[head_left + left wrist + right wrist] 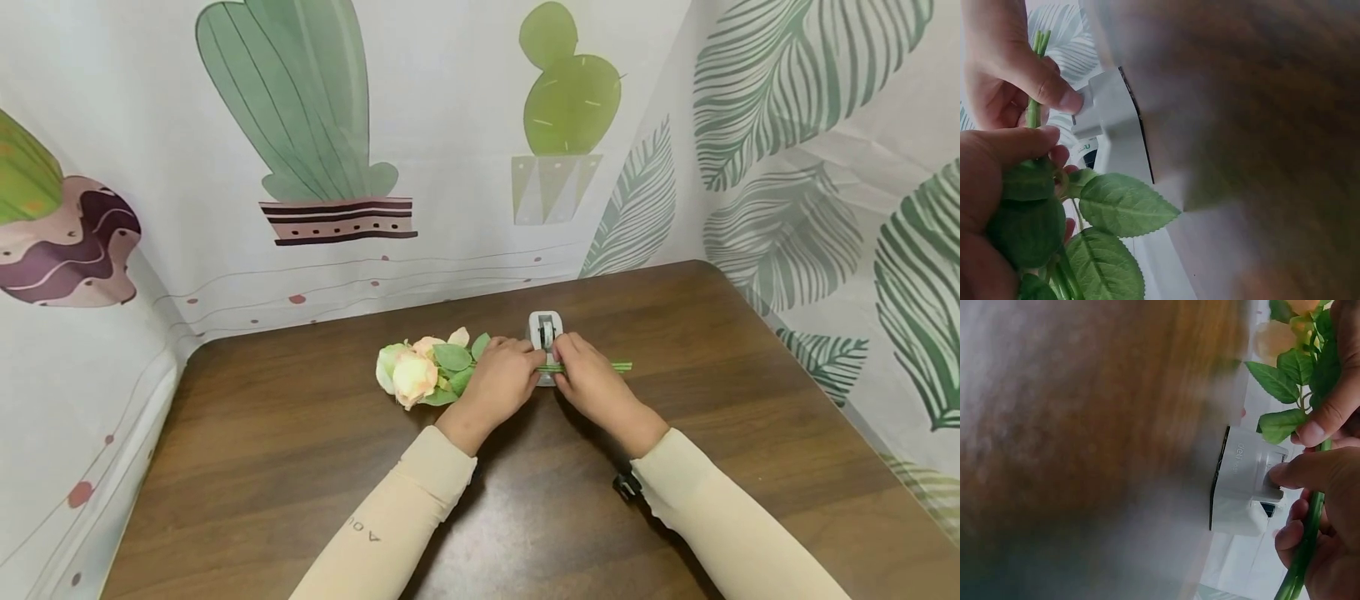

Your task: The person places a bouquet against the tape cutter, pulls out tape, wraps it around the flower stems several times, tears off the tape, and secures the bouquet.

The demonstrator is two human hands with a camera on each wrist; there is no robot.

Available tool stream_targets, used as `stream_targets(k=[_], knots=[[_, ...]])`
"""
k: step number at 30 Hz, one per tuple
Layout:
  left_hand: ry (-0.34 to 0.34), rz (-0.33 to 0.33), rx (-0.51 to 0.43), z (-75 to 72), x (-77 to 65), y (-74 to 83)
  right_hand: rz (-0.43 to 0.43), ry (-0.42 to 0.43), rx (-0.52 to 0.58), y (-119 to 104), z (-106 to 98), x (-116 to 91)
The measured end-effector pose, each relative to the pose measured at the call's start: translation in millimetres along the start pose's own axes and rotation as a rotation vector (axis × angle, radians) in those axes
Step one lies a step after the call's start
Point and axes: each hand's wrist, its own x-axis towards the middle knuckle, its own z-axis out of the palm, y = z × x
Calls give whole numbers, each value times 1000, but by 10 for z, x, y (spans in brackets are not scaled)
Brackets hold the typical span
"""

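A bunch of artificial roses, pale peach and cream with green leaves, lies sideways low over the table, blooms to the left. My left hand grips its stems just past the leaves. Further along, my right hand has fingers curled round the bare green stems. Its thumb touches the front end of a grey-white tape dispenser, which stands on the table right behind the stems. In the head view, a tape roll shows in the dispenser. Whether a strip of tape is between my fingers cannot be seen.
The brown wooden table ends at the back against a white curtain printed with cacti and leaves. A black strap shows at my right sleeve cuff.
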Motion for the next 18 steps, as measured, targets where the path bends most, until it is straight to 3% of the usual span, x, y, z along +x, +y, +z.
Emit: stream_targets(k=[9, 18], knots=[[76, 8, -18, 19, -26, -1, -2, -1, 6, 24, -25, -13], [73, -12, -6, -13, 2, -12, 11, -38, 177, 41, -75, -34]])
